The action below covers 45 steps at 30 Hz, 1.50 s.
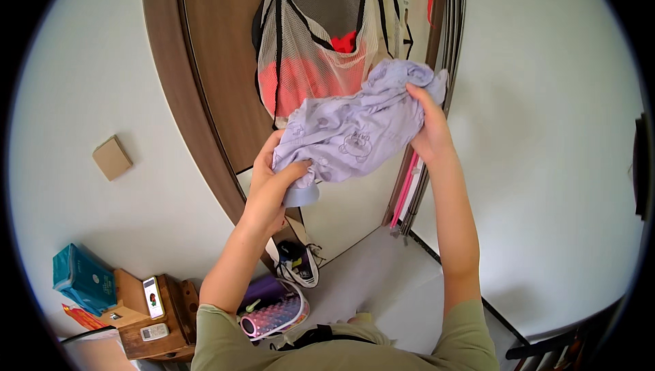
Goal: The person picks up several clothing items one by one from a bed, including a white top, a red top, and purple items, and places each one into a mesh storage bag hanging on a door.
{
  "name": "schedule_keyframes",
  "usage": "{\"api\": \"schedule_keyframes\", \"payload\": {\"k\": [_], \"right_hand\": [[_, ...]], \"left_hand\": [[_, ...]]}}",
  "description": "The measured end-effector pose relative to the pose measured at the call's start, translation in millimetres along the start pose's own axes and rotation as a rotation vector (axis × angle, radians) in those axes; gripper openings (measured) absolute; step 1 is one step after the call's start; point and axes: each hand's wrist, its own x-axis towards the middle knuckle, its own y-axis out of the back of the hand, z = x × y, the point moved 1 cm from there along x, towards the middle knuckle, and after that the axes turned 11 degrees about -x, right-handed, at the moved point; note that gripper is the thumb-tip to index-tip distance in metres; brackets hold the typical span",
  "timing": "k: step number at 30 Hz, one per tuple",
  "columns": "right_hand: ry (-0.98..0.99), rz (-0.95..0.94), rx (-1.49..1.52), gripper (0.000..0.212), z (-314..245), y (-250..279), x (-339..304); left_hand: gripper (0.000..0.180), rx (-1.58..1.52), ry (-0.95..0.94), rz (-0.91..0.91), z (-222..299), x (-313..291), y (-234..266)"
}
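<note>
A lavender cloth garment [361, 122], printed with small cartoon bear faces, is stretched between my two hands in front of a door. Its fabric is wrinkled and bunched, more so at the upper right end. My left hand [268, 176] grips the lower left end, thumb on top, and a smooth blue-grey band [301, 196] hangs just below that thumb. Around the right end closes my right hand [430, 129], its thumb pressed on the cloth and the other fingers mostly hidden behind it. Which kind of garment it is, I cannot tell.
A mesh bag [293, 60] with red cloth inside hangs on the brown door [218, 50]. Metal poles [456, 23] stand at the door's right. Low left are a wooden cabinet [170, 333] bearing a phone [154, 297] and remote [154, 331], and a bin with a foam roller [269, 320].
</note>
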Motion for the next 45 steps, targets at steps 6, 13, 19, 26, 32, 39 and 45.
{"api": "schedule_keyframes", "payload": {"k": [6, 13, 19, 26, 32, 39, 45], "right_hand": [[0.132, -0.104, -0.077, 0.03, -43, -12, 63], [0.275, -0.257, -0.295, 0.031, -84, -45, 123], [0.584, -0.285, -0.435, 0.036, -93, -81, 177], [0.873, -0.3, -0.847, 0.037, -97, -95, 231], [1.426, -0.06, -1.742, 0.027, -94, -88, 237], [0.561, -0.366, -2.705, 0.036, -90, -76, 203], [-0.081, -0.734, -2.342, 0.059, -68, -83, 182]], "left_hand": [[0.04, 0.122, -0.177, -0.014, 14, 46, -28], [0.041, 0.138, -0.305, -0.072, 40, 99, -72], [0.04, 0.168, -0.551, -0.022, 48, 147, -91], [0.04, 0.461, -0.895, 0.033, 37, 212, -91], [0.05, 1.226, -0.855, 0.028, 27, 267, -46], [0.035, 1.955, -0.584, 0.139, 21, 229, -49], [0.03, 1.847, -0.637, 0.059, 34, 203, -71]]}}
